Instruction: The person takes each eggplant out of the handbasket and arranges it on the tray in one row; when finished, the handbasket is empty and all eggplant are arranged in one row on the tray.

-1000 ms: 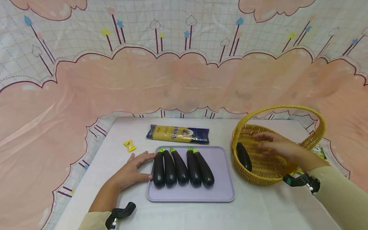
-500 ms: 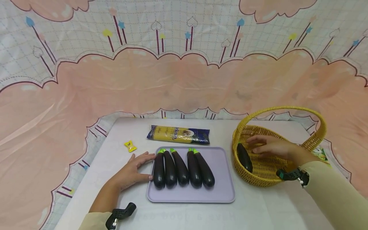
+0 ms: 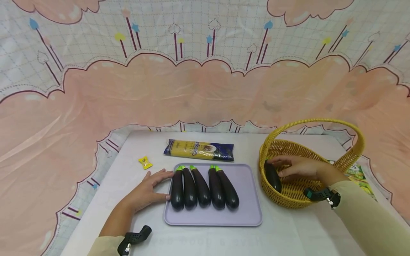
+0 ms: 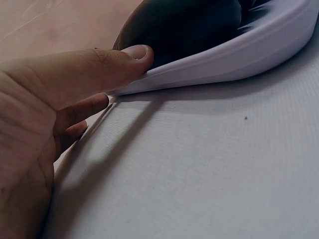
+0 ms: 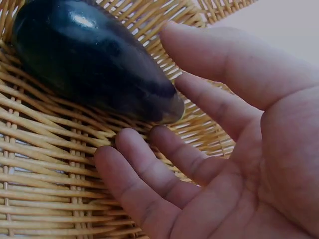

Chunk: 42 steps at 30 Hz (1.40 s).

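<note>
In the head view, several dark purple eggplants (image 3: 203,188) with bright green stem ends lie side by side on a lilac tray (image 3: 250,204). My left hand (image 3: 148,191) rests at the tray's left edge with fingers spread. Its thumb (image 4: 124,59) lies at the tray rim beside the leftmost eggplant (image 4: 192,30) in the left wrist view. Inside a yellow wicker basket (image 3: 286,202) on the right, my right hand (image 3: 301,169) reaches to a single eggplant (image 3: 272,177). In the right wrist view, its loosely bent fingers (image 5: 134,184) are around the narrow end of that eggplant (image 5: 89,59), without a grip.
A spaghetti packet (image 3: 198,149) lies behind the tray. Left of it is a small yellow wrapped candy (image 3: 145,162). The basket's tall handle (image 3: 317,121) arches over its opening. A green and yellow packet (image 3: 360,177) lies partly hidden behind the right arm.
My right hand has moved left and down inside the basket, from its middle to the eggplant there. The left hand and the eggplants on the tray stay in place.
</note>
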Each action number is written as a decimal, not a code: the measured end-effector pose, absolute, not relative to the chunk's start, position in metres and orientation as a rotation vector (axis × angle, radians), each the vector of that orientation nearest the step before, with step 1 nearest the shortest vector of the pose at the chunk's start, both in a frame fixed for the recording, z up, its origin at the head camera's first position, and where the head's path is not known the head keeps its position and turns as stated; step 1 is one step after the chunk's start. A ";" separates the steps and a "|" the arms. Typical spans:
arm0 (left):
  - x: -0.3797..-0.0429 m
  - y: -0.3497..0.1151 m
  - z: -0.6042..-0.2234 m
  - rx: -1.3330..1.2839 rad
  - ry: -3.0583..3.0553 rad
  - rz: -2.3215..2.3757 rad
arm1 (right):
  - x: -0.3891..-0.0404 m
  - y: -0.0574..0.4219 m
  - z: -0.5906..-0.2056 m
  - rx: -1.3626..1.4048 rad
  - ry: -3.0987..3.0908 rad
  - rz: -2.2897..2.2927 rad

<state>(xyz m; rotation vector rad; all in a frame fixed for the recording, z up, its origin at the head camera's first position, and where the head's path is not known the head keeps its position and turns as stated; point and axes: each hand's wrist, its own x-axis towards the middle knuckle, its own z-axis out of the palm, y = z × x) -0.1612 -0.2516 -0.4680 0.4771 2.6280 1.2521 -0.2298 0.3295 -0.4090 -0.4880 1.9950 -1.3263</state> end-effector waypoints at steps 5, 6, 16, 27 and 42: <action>-0.161 -0.250 -0.466 0.450 2.624 1.243 | -0.228 0.325 -0.407 -0.487 2.024 -1.284; -0.161 -0.250 -0.466 0.447 2.622 1.245 | -0.227 0.324 -0.407 -0.487 2.027 -1.284; -0.160 -0.251 -0.468 0.441 2.613 1.273 | -0.227 0.317 -0.414 -0.488 2.164 -1.286; -0.160 -0.250 -0.467 0.452 2.617 1.269 | -0.226 0.311 -0.418 -0.417 2.222 -1.317; -0.159 -0.251 -0.469 0.467 2.618 1.272 | -0.226 0.310 -0.418 -0.382 2.201 -1.364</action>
